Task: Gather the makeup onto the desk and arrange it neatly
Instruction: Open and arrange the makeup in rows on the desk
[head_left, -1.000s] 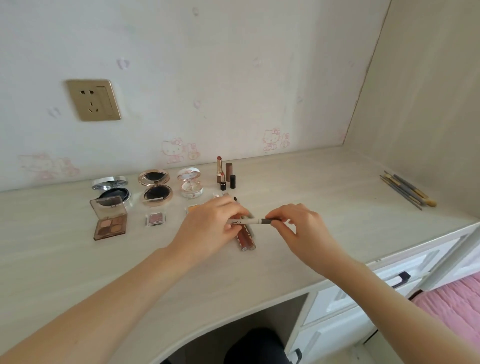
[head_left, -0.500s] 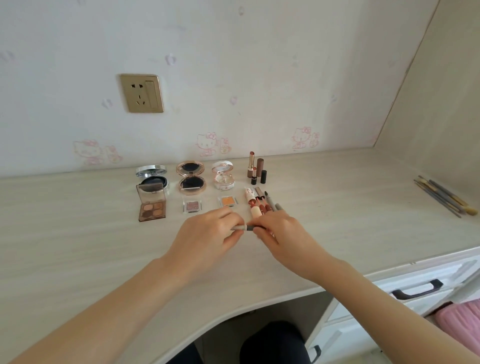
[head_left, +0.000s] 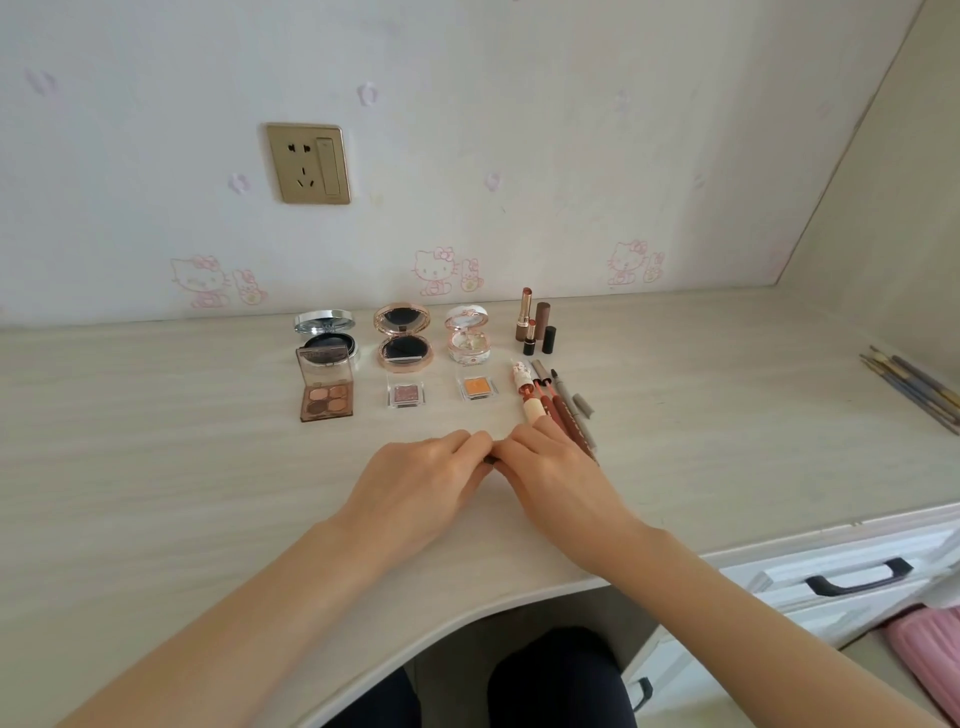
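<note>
My left hand (head_left: 421, 483) and my right hand (head_left: 550, 467) meet at mid-desk, fingers curled round a slim makeup pen (head_left: 489, 461); only a dark bit of it shows between them. Behind them the makeup stands in rows on the desk (head_left: 156, 467): a silver compact (head_left: 326, 332), a gold compact (head_left: 402, 338), a white compact (head_left: 467, 335), a brown eyeshadow palette (head_left: 326, 392), a pink single shadow (head_left: 406, 393), an orange single shadow (head_left: 477, 387), upright lipsticks (head_left: 535, 325), and several lip glosses and pens (head_left: 556, 405) lying side by side next to my right hand.
Several makeup brushes (head_left: 914, 387) lie at the desk's far right by the side panel. A wall socket (head_left: 309, 163) sits above the desk. White drawers with a black handle (head_left: 857, 577) are at lower right. My knees show under the desk's curved front edge.
My hands have closed together along the pen, so its white barrel no longer shows. The view has shifted, and the makeup rows now sit further right and nearer the centre.
</note>
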